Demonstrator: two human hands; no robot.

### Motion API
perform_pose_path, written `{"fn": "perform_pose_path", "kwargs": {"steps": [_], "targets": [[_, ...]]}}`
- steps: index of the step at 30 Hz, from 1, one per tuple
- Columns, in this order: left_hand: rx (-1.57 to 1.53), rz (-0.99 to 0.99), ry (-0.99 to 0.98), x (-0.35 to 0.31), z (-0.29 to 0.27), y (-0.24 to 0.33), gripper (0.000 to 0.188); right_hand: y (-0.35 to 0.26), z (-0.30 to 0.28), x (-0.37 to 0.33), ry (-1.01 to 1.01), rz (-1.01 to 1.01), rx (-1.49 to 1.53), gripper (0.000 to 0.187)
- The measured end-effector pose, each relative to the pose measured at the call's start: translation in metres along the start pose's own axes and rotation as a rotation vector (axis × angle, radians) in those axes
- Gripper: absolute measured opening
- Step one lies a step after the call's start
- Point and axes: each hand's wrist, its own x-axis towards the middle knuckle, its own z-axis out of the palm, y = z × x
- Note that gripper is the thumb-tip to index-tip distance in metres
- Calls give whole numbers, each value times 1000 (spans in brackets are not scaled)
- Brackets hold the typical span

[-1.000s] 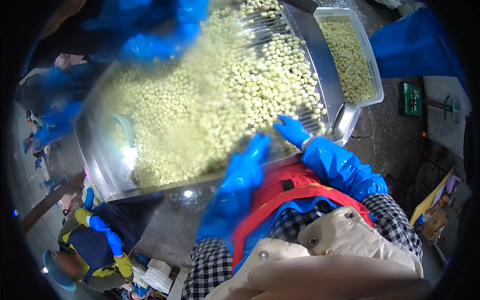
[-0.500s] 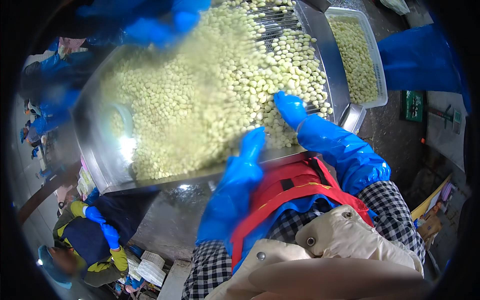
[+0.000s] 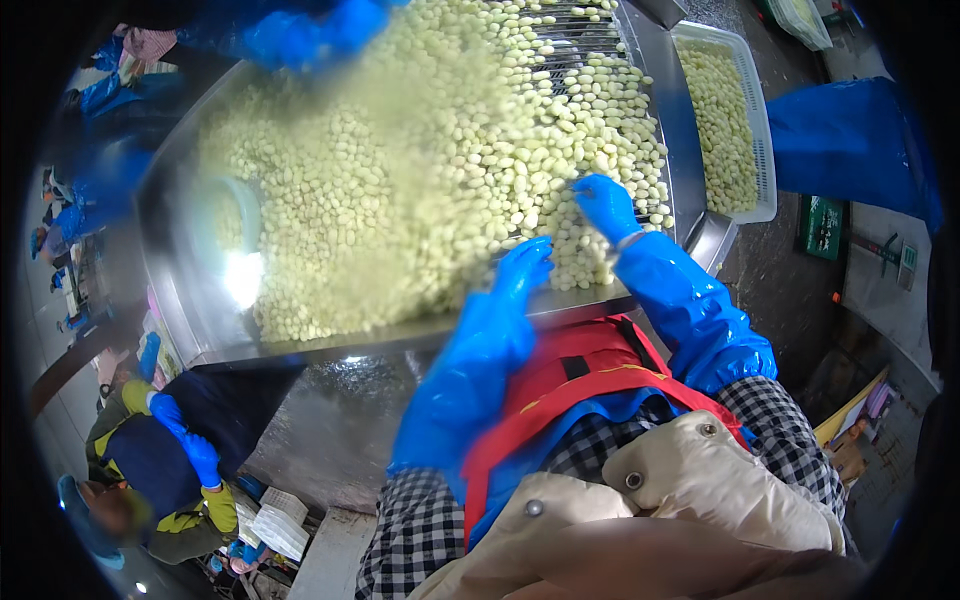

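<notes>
Pale green oval fruits (image 3: 330, 190) cover a large stainless steel sorting tray (image 3: 190, 300) in front of me. My left hand (image 3: 522, 270), in a blue glove, is over the fruits by the tray's near edge. Its fingers are bent together; whatever may be in them is hidden. To its right, my right hand (image 3: 606, 208), gloved in blue too, dips its fingertips among the fruits near the tray's right side. Those fingers are curled and pressed together, and I cannot make out what is between them. Dark slats (image 3: 570, 50) show between the fruits at the far right.
A white plastic basket (image 3: 768, 165) full of the same fruits stands beyond the tray's right wall. A round translucent bowl (image 3: 250, 215) is at the tray's left end. Across the tray are a co-worker's blue gloves (image 3: 310, 35); another person (image 3: 165, 450) is at lower left.
My left hand has shifted slightly right, its fingers now more bent. My right hand has moved a little right. The co-worker's gloved hands have moved at the far side.
</notes>
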Motion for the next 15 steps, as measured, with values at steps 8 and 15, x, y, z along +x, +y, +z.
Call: {"fn": "perform_pose_path", "kwargs": {"steps": [8,15], "targets": [[-319,100,-137,25,-3,-23,49,-74,17,-82,-258,-334,107,41],[119,-72,70,19,-13,-14,42,-54,18,-48,-201,-190,-192,60]]}}
